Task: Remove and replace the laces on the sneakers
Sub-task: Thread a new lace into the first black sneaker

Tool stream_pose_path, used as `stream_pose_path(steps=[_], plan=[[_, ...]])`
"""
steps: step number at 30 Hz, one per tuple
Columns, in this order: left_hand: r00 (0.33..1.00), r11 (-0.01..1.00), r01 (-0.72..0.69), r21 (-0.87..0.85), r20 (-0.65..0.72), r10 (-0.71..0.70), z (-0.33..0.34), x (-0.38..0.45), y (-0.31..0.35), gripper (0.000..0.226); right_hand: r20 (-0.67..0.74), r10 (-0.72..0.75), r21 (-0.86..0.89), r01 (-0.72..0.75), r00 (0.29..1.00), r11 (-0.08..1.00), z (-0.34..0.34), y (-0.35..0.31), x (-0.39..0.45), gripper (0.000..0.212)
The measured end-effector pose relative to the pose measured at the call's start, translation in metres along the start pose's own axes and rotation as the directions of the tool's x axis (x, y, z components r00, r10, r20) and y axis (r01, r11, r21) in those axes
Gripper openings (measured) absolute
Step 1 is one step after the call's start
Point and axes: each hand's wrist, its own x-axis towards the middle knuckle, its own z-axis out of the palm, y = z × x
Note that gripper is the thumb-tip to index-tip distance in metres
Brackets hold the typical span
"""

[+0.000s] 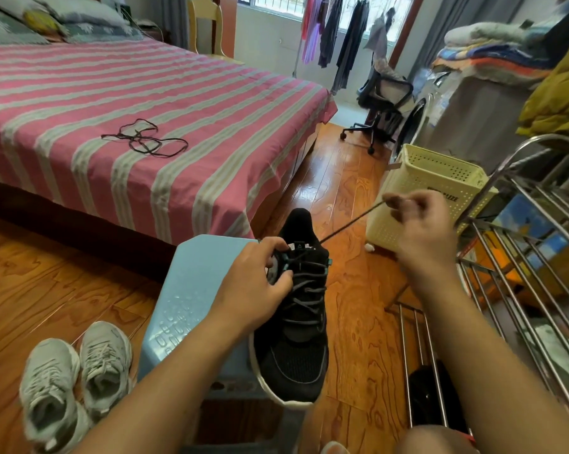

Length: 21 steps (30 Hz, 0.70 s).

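Pulling lace end (352,224) taut, R hand (420,224) pinching it, center-right | L hand (260,276) gripping black sneaker (296,322) collar | step: likely relacing top eyelets | next: thread opposite eyelet

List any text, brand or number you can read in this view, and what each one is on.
"…LIZE": end of a dark printed word on the cream laundry basket; its start is hidden behind the right hand.
Small white mark on the black sneaker tongue: too small to read.
Raised markings on the blue stool top: too blurred to read.
Colourful boxes on the metal rack: no legible text.
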Motion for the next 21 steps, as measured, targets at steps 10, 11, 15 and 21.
stream_pose_path(steps=[10,11,15,21], plan=[[0.988,0.991,-0.136,0.001,-0.074,0.136,-0.007,0.012,0.036,0.031,0.534,0.429,0.570,-0.685,0.729,0.454,-0.005,0.042,-0.033,0.016],[0.987,0.985,-0.162,0.066,0.015,0.162,-0.007,0.025,0.043,0.028,0.506,0.459,0.418,-0.673,0.730,0.610,0.001,0.046,-0.041,0.015],[0.873,0.926,-0.140,0.350,0.484,-0.051,-0.003,0.070,0.074,0.022,0.387,0.495,0.266,-0.608,0.778,0.748,0.023,0.048,-0.061,0.009],[0.773,0.950,-0.012,0.312,0.606,-0.189,-0.009,0.091,0.084,0.016,0.295,0.537,0.450,-0.611,0.790,0.651,0.035,0.045,-0.070,0.012]])
